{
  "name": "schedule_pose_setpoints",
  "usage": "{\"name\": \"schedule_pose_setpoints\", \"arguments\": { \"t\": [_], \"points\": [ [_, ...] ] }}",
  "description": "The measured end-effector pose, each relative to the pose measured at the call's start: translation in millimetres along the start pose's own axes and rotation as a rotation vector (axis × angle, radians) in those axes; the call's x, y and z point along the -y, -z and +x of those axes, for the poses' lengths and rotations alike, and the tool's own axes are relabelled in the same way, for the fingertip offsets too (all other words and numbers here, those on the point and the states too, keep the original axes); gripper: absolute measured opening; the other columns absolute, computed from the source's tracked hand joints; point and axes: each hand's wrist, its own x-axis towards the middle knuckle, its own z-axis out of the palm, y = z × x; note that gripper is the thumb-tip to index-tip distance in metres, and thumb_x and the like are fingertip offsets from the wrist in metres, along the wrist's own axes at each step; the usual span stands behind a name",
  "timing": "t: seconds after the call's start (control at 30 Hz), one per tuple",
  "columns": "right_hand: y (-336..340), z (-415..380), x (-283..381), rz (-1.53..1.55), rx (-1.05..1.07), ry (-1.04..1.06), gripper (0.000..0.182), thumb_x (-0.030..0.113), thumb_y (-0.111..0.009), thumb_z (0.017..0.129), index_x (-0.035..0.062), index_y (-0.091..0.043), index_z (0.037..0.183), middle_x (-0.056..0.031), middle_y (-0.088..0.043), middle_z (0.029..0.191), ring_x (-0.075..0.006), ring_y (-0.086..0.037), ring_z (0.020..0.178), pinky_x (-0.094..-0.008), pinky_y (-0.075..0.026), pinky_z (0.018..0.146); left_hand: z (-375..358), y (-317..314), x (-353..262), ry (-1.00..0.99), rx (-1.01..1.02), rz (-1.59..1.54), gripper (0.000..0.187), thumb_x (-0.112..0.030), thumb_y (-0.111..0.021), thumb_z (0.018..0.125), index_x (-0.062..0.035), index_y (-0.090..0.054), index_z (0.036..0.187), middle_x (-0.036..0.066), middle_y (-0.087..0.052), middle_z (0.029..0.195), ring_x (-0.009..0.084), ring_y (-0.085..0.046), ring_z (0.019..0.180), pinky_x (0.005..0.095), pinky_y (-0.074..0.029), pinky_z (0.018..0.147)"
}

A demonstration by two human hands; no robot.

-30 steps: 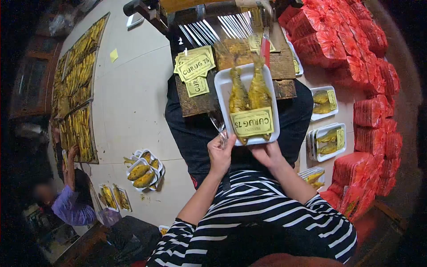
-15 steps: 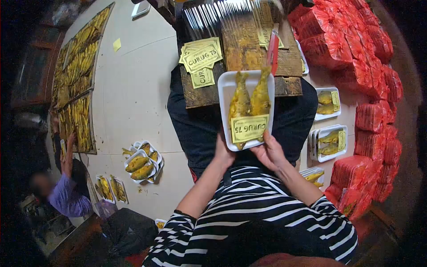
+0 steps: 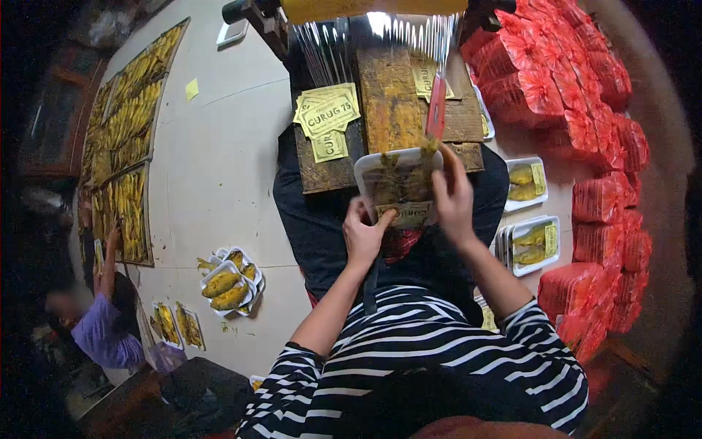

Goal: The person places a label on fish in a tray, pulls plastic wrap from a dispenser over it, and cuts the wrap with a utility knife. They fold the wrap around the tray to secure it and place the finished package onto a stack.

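tray of fish [image 3: 400, 181] is mid-frame, left hand [image 3: 368, 233] clamped on its lower left; right hand [image 3: 456, 199] curls at its right edge, grip too blurred to tell. beyond, upper centre, labels [image 3: 329, 114] and a red tool [image 3: 436, 110] lie on a wooden board [image 3: 389, 91].

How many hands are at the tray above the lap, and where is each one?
2. The left hand grips the tray's lower left, thumb on the label; the right hand, partly blurred, is at its right side. No other hand appears there.

One white tray [image 3: 364, 181], held up tilted, bears two fish [image 3: 393, 183] and a yellowish label [image 3: 415, 213].
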Motion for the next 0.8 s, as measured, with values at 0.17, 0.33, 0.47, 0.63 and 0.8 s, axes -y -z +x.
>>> {"name": "schedule_pose_setpoints", "arguments": {
  "t": [0.17, 0.33, 0.47, 0.63, 0.8],
  "points": [
    [15.8, 61.4, 56.3, 0.102, 0.281, 0.137, 0.025, -0.003, -0.048, 0.078, -0.0005, -0.052, 0.103, -0.0061, -0.054, 0.086, -0.0156, -0.051, 0.092, -0.0249, -0.039, 0.082, 29.5, 38.9, -133.8, -0.445, 0.196, -0.379, 0.065, -0.011, -0.075, 0.065, 0.0000, -0.041, 0.119, 0.008, -0.052, 0.110, 0.0179, -0.050, 0.103, 0.0305, -0.038, 0.090],
    [19.3, 35.0, 66.7, 0.224, 0.278, 0.341, 0.034, -0.010, -0.046, 0.071, 0.0031, -0.057, 0.101, -0.0102, -0.056, 0.103, -0.0251, -0.049, 0.104, -0.0325, -0.035, 0.092, 75.5, 76.9, -205.6, -0.338, 0.450, -0.226, 0.062, -0.060, -0.051, 0.077, 0.0007, -0.063, 0.068, 0.014, -0.062, 0.076, 0.0191, -0.059, 0.082, 0.0320, -0.044, 0.079],
    [32.0, -3.8, 43.5, 0.131, 0.393, 0.212, 0.036, -0.010, -0.042, 0.068, 0.0031, -0.061, 0.096, -0.0094, -0.059, 0.105, -0.0277, -0.046, 0.112, -0.0391, -0.031, 0.098, 168.4, 56.4, -131.0, -0.178, 0.132, 0.225, 0.065, -0.061, -0.053, 0.076, 0.0023, -0.064, 0.069, 0.006, -0.058, 0.061, 0.0106, -0.052, 0.059, 0.0259, -0.041, 0.058],
    [60.0, 43.3, 0.1, 0.243, 0.634, 0.049, 0.027, -0.003, -0.038, 0.075, -0.0014, -0.062, 0.087, -0.0114, -0.062, 0.088, -0.0212, -0.056, 0.095, -0.0348, -0.039, 0.089, 146.7, 44.9, -111.4, -0.198, 0.201, 0.082, 0.031, -0.026, -0.064, 0.076, 0.0037, -0.066, 0.084, 0.003, -0.062, 0.069, 0.0095, -0.055, 0.064, 0.0246, -0.044, 0.059],
    [19.9, 123.1, -41.3, -0.304, 0.056, 0.160, 0.016, 0.007, -0.044, 0.082, -0.0022, -0.054, 0.092, -0.0154, -0.055, 0.081, -0.0266, -0.055, 0.080, -0.0336, -0.042, 0.074, 140.8, 38.2, -95.8, -0.230, 0.192, -0.132, 0.020, -0.010, -0.062, 0.077, 0.0021, -0.063, 0.093, 0.003, -0.062, 0.083, 0.0079, -0.057, 0.076, 0.0220, -0.045, 0.071]
  ]
}}
